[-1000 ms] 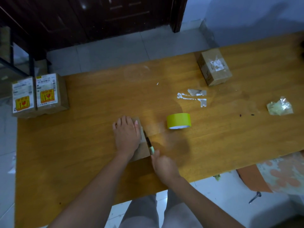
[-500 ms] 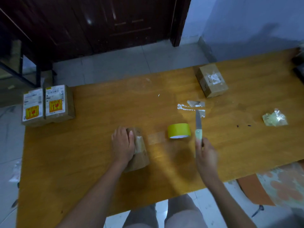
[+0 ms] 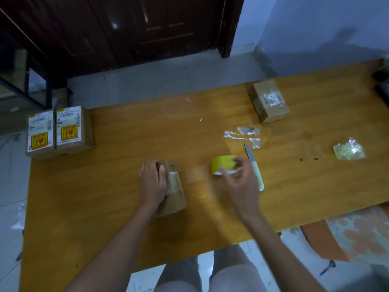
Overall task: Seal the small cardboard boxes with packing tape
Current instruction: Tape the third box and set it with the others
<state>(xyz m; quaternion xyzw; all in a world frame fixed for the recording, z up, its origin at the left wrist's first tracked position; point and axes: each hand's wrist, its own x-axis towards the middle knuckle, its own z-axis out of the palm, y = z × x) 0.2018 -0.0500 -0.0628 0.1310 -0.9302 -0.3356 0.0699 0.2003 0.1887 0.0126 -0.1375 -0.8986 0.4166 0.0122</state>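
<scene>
Two hands | left hand (image 3: 152, 182) grips small box (image 3: 171, 186) | right hand (image 3: 240, 182) loose, blurred, over tape roll (image 3: 223, 164)

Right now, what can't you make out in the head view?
- Right hand: motion-blurred over the yellow tape roll; whether it grips the roll is unclear.
- Small box: left side hidden under the left hand.
- Two labelled boxes: print too small to read.
- Dark object at the table's far right: cut off by the frame edge.
</scene>
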